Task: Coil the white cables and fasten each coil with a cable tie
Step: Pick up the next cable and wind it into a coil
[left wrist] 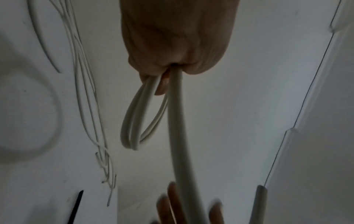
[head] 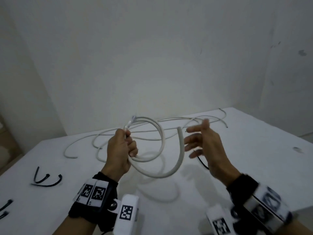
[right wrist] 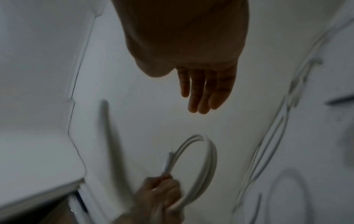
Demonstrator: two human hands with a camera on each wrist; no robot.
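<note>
My left hand (head: 124, 146) grips a coil of thick white cable (head: 162, 138) above the table, fingers curled round the gathered loops (left wrist: 134, 121). The cable's free end (head: 180, 133) curves up to the right of the coil. My right hand (head: 199, 141) hovers just right of that end, fingers (right wrist: 199, 94) straight and spread, holding nothing. More thin white cables (head: 194, 120) lie loose on the white table (head: 254, 167) behind the hands. A black cable tie (head: 202, 162) lies under my right hand.
Several black cable ties (head: 45, 180) lie at the table's left, with more (head: 5, 209) at the left edge. A white wall (head: 152, 56) stands right behind the table. The table's right edge (head: 271, 126) drops off beside my right arm.
</note>
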